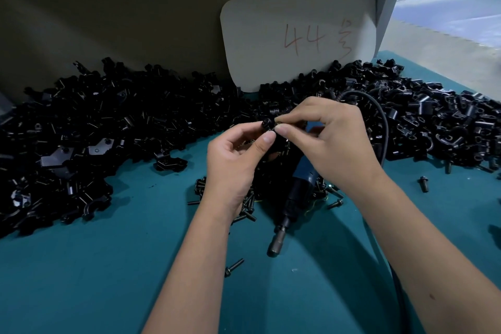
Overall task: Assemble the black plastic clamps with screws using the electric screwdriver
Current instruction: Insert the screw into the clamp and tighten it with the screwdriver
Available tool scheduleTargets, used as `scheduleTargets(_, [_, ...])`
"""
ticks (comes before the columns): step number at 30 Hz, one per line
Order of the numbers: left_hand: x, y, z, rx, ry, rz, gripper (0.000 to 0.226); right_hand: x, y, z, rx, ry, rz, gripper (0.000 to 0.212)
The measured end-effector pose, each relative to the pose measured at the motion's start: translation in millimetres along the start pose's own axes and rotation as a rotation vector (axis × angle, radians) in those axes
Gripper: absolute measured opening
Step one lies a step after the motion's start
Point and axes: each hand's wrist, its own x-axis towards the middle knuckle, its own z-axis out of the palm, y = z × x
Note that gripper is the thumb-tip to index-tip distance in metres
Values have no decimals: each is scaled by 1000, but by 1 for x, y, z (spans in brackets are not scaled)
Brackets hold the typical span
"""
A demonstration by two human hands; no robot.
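My left hand (233,160) and my right hand (330,138) meet above the middle of the teal table. Between the fingertips sits a small black clamp (267,125). The left thumb and fingers pinch it from the left. The right thumb and forefinger pinch a small part, probably a screw, at the clamp's right side; it is mostly hidden. The electric screwdriver (294,192) lies on the table below my hands, its bit end pointing toward me and its black cord (379,114) looping behind my right hand. Loose black screws (248,209) lie around it.
Big heaps of black clamp parts spread across the left (95,127) and the right (433,116) of the table. A pale card marked 44 (298,32) leans on the cardboard wall behind. Stray screws (423,184) lie on the teal mat (108,266).
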Motion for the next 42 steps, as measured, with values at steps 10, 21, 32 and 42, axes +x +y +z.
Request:
scheduleTargets(10, [-1, 5, 3, -118, 46, -74, 23, -7, 11, 6, 334, -94, 167, 20])
scheduleTargets(21, [0, 5, 0, -163, 23, -132, 45, -8, 14, 3, 349, -124, 167, 23])
scheduleTargets(32, [0, 4, -2, -25, 39, -84, 42, -4, 8, -1, 136, -133, 98, 4])
scheduleTargets(42, [2, 8, -8, 187, 28, 74, 30, -3, -13, 7, -45, -263, 116, 34])
